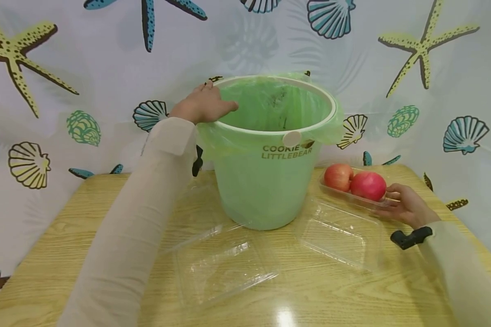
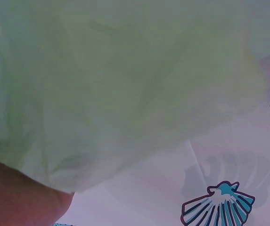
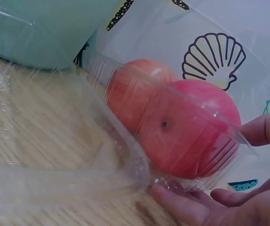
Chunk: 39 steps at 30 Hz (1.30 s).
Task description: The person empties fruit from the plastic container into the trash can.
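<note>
A pale green trash can (image 1: 266, 181) with a light rim and a green bag liner (image 1: 266, 104) stands at the back of the table. My left hand (image 1: 204, 104) holds its rim at the left, thumb over the inner side. In the left wrist view the liner (image 2: 125, 84) fills most of the frame, with part of that hand at the lower left. To the right of the can, my right hand (image 1: 409, 206) grips the end of a clear plastic container (image 3: 205, 181), thumb at its rim, fingers below. Two red apples (image 1: 368, 185) lie inside it side by side.
Two more clear plastic containers lie on the wooden table (image 1: 323, 295): one (image 1: 229, 263) in front of the trash can, another (image 1: 339, 236) to its right. Behind the table hangs white cloth (image 1: 106, 59) printed with shells and starfish.
</note>
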### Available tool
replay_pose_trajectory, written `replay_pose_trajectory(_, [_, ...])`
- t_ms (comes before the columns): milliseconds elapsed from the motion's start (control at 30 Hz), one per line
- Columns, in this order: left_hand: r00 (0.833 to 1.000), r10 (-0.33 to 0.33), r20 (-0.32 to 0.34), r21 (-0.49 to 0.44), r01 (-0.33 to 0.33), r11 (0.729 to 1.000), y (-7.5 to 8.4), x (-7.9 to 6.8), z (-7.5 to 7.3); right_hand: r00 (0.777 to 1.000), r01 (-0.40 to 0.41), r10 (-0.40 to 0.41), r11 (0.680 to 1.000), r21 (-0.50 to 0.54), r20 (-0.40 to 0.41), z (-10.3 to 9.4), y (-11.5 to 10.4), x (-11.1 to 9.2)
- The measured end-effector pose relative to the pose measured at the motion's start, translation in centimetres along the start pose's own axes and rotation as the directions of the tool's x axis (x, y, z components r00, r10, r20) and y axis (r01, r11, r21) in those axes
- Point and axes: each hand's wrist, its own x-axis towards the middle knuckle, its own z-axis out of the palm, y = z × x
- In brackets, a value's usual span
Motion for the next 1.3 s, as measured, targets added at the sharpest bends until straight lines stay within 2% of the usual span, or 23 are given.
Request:
replay_pose_trajectory(267, [1.000,0.011,0.005,0.009,-0.011,1.000,0.1,0.1,0.0,1.000,0.009,-0.009,1.000,0.009,0.007,0.4,0.4,-0.1])
replay_pose_trajectory(500, [1.000,-0.006,-0.008,-0.004,0.006,1.000,0.2,-0.2,0.0,0.998,0.058,-0.058,0.998,-0.026,-0.004,0.8,0.4,-0.2])
replay_pose_trajectory(667, [1.000,-0.015,0.003,-0.020,0.015,1.000,0.0,-0.4,0.1,0.996,0.090,-0.089,0.995,-0.047,0.030,0.9,0.9,-0.3])
replay_pose_trajectory(800, [1.000,-0.014,-0.002,-0.027,0.014,1.000,0.0,-0.4,0.1,0.992,0.116,-0.115,0.993,-0.018,0.054,0.8,1.1,-0.5])
replay_pose_trajectory(1300, [1.000,-0.012,-0.003,-0.023,0.012,1.000,0.1,-0.1,0.1,0.982,0.165,-0.166,0.986,0.022,0.086,0.7,-0.5,-1.6])
